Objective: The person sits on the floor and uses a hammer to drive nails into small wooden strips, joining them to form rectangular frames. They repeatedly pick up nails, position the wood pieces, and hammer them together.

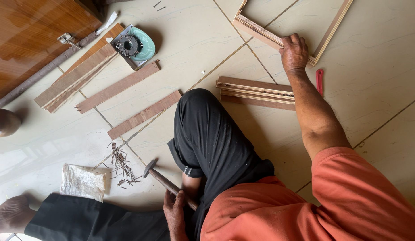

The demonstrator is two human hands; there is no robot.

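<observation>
My right hand (294,52) rests palm-down on the corner of a wooden frame (261,32) lying on the tiled floor, fingers curled over its edge. Low by my bent knee, my left hand (175,213) grips the wooden handle of a hammer (159,176), whose metal head rests on the floor. A heap of small nails (121,164) lies just left of the hammer head. I sit on the floor in black trousers (212,138) and an orange shirt.
A stack of wooden strips (256,92) lies beside my knee, a red pencil (320,80) near my forearm. Loose wooden strips (127,85), a circular saw (133,44), a metal pipe (42,71), a plastic bag (82,182) and a brown wooden panel (33,31) lie to the left.
</observation>
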